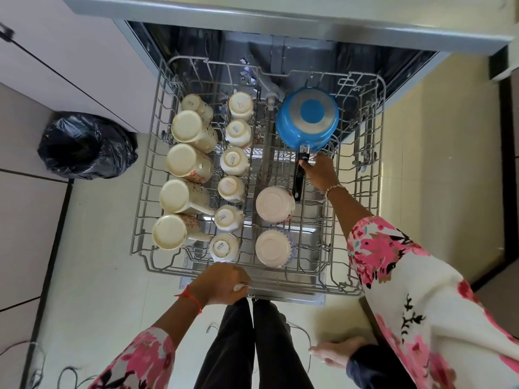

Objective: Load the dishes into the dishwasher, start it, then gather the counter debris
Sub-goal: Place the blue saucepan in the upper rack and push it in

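Saucepan (307,119) is what I'm watching: blue, turned base-up in the far right part of the pulled-out rack (295,279), mouth down. I'd judge that's so wash water runs off instead of pooling. Its black handle (298,181) gives the long axis, running from the pan back toward me, with the tip just beside an upturned bowl (273,203).

My right hand (320,172) is on that handle close to the pan end, thumb and fingers closed round it. I reckon a grip that near the joint is for fine control while seating the rim among the tines. My left hand (222,284) has its fingers curled over the rack's front rail, probably bracing so the rack doesn't roll.

The left side is full. Tall mugs (182,161) lie tilted with their bases up, and small cups (234,161) sit inverted in a row down the middle. I'd want the handle clear of that bowl before letting go. A black bin bag (84,144) sits on the floor, off left.
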